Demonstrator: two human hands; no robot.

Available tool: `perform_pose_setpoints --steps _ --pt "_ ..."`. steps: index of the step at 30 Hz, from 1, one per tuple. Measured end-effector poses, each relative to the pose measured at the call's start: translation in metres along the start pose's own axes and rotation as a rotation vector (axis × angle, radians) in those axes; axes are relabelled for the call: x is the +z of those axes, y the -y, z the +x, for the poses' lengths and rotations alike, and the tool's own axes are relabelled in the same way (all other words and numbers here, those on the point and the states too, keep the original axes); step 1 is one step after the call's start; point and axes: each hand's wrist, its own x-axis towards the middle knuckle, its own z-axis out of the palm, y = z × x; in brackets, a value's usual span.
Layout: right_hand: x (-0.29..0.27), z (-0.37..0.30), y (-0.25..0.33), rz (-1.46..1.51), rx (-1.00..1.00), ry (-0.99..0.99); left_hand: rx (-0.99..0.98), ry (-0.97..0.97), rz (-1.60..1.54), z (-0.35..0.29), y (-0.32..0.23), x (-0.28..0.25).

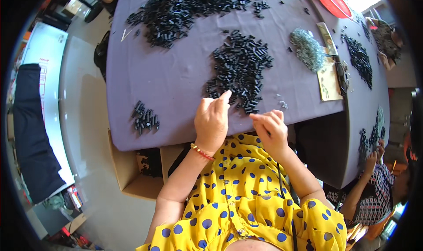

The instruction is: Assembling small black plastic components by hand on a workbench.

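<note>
At the lower edge of a pile of short black tube-like pieces (242,66), my left hand (213,119) has its fingers closed, with thumb and fingertips pressed together. What it holds, if anything, is hidden. To its right, my right hand (271,130) is curled near the table edge in a pinch, its fingertips by the pile's lowest pieces. Anything between those fingers is too small to make out. Several tiny silvery bits (282,102) lie on the cloth beyond my right hand. A smaller group of black pieces (145,118) lies to the left.
A larger black heap (189,13) spreads across the far side of the purple-grey cloth (167,79). At right are a mound of silvery bits (307,48) and a yellowish card (329,80). An open cardboard box (141,187) stands below the table's left edge. Other people sit at the right.
</note>
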Motion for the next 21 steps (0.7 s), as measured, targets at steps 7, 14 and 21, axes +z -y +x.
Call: perform_pose_setpoints --steps 7,14,21 --pt "-0.023 0.021 -0.046 -0.471 0.242 -0.276 0.039 0.003 0.035 0.001 -0.001 0.001" --pt "-0.017 0.028 -0.045 -0.696 0.177 -0.126 0.008 0.003 0.037 -0.002 -0.001 0.002" --pt "-0.023 0.041 -0.046 -0.817 0.144 0.016 -0.015 -0.065 -0.114 -0.004 -0.011 -0.008"
